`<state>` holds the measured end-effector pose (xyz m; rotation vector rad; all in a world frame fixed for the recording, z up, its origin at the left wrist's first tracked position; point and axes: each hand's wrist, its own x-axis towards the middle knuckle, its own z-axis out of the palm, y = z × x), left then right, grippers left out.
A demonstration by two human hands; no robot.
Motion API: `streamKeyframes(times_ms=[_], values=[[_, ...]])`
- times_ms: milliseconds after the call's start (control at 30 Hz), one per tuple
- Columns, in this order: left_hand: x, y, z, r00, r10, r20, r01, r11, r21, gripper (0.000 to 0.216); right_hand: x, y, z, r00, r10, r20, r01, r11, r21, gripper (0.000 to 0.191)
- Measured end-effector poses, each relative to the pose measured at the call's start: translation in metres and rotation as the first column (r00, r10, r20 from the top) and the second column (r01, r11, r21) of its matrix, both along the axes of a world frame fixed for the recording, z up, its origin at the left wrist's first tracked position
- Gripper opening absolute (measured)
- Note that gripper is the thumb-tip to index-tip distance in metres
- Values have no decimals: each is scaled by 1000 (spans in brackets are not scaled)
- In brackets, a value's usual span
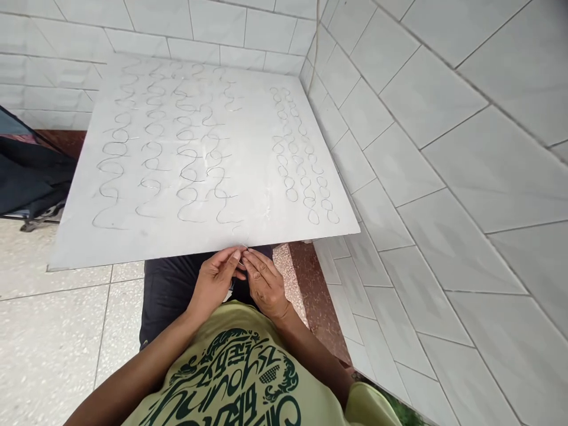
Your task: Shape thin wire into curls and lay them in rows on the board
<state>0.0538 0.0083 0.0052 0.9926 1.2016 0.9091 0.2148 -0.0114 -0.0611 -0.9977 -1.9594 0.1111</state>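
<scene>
Close together at the near edge of a white board (255, 177), my left hand (217, 275) and my right hand (267, 283) pinch a thin curved wire (242, 262) between thumbs and fingertips. Fingers partly cover the wire, so its full shape is hidden. On the board, just beyond my fingertips, rows of wavy S-shaped wires (190, 171) lie in several columns on the left side. Toward the right side are columns of small looped wires (309, 201), resembling chains of rings.
A white tiled wall (430, 195) rises close on the right, and another tiled wall (151, 23) stands behind the board. Dark fabric on a frame (31, 174) is at the far left. The board's near edge is above my lap, over a speckled floor (53, 331).
</scene>
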Motion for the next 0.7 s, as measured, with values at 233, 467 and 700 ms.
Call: streamKeyframes(times_ms=[233,467,700], values=[[-19,1,-10,986,94,-135,-78,990,121,36,-3,-17,28,996,80,-35,-85,981,-173,62],[-46,8,5,893,29,-450,181,891,416,27,14,13,61,938,-191,-289,8,846,-532,40],[-51,18,21,849,-110,-517,347,854,387,26,5,41,57,841,-63,-538,-413,568,-712,28]])
